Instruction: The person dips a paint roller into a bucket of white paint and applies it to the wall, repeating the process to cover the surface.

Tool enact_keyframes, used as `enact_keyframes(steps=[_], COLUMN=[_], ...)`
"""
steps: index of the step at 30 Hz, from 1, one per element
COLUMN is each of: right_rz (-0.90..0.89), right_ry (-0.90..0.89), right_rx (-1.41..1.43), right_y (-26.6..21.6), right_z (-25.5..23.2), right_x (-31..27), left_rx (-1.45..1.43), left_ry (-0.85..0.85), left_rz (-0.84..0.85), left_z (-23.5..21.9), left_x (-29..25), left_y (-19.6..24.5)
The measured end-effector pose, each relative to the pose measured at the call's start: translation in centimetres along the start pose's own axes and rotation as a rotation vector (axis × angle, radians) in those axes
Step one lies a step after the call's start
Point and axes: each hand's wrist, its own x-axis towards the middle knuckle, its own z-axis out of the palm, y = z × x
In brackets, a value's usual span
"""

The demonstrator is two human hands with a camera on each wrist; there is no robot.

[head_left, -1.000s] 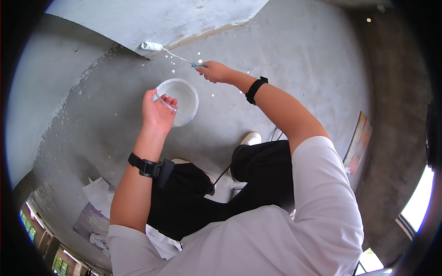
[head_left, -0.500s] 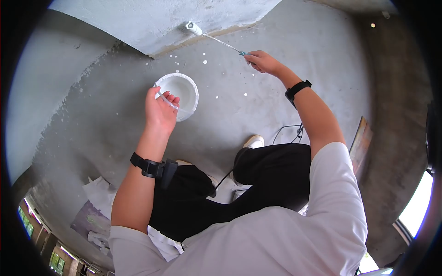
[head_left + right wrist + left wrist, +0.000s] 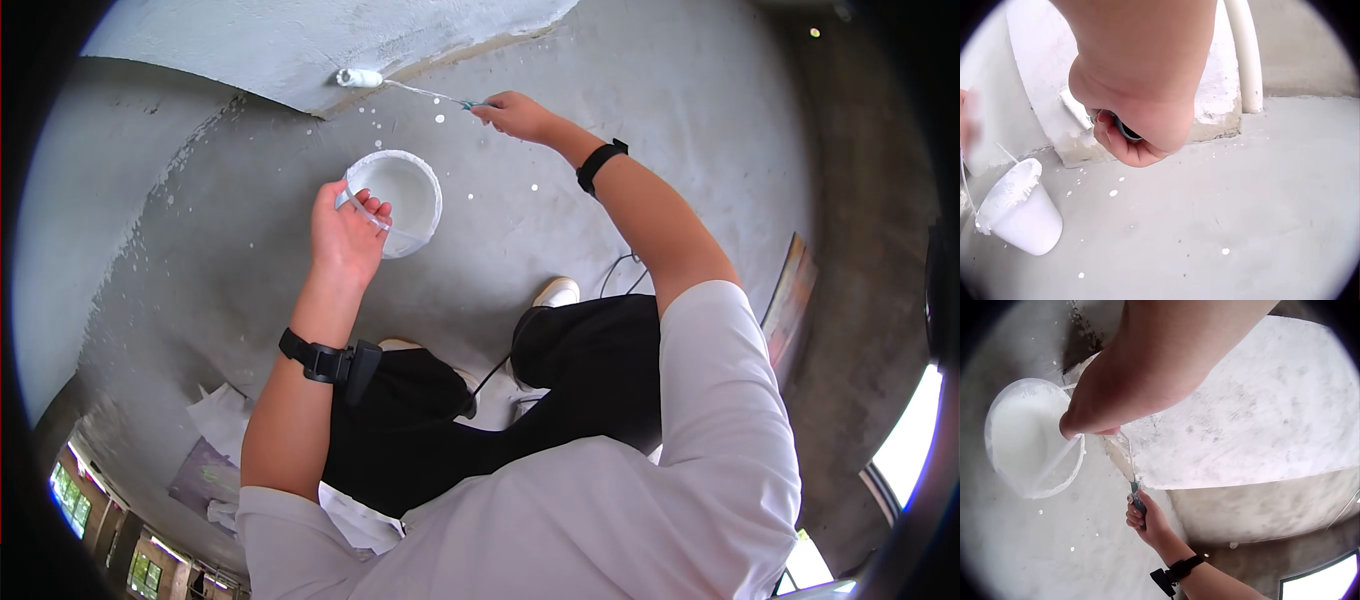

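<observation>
Leftward along the wall's (image 3: 300,40) lower edge has moved the paint roller (image 3: 360,78), extending left and slightly far from the right hand (image 3: 515,115) gripping its handle, beyond the bucket (image 3: 412,170) whose bail (image 3: 367,222) the left hand (image 3: 345,235) holds.

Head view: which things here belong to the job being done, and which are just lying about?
In the job:
paint roller, gripped by the right hand
white bucket, its handle in the left hand
whitish wall by the roller

Seemingly just lying about:
mottled board, picture right
pale sheets, lower left
purplish panel beside them
</observation>
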Motion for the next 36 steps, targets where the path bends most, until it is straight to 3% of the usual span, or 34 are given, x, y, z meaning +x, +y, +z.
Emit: enact_keyframes(steps=[7, 11, 17, 20, 24, 27, 29, 36], right_rz=[0.022, -0.116, -0.027, 0.112, 0.126, 0.093, -0.024, -0.046], right_ry=[0.011, 0.09, 0.105, -0.033, -0.072, -0.031, 0.068, 0.047], right_rx=[-0.101, -0.126, -0.058, 0.139, 0.235, 0.114, -0.086, -0.11], right_y=[-1.0, 1.5, 3.0, 3.3, 2.9, 2.4, 2.0, -2.5], right_z=[0.6, -2.1, -8.0, -10.1, -9.2, -7.1, -5.0, 0.6], right_x=[1.1, 0.9, -1.8, -2.4, -2.6, -1.2, 0.2, 1.7], left_rx=[0.023, 0.046, 0.061, 0.074, 0.07, 0.077, 0.077, 0.084], left_ry=[-0.008, -0.046, -0.042, -0.049, -0.035, -0.061, -0.057, -0.078], left_rz=[0.007, 0.01, 0.03, 0.023, 0.027, 0.029, 0.03, 0.037], left_z=[-0.1, -0.2, 0.1, -0.1, 0.1, -0.1, -0.1, -0.4], left_x=[0.0, 0.0, 0.1, 0.1, 0.0, 0.1, 0.0, 0.0], left_y=[-0.2, -0.6, -0.7, -0.7, -0.8, -0.8, -0.9, -0.8])
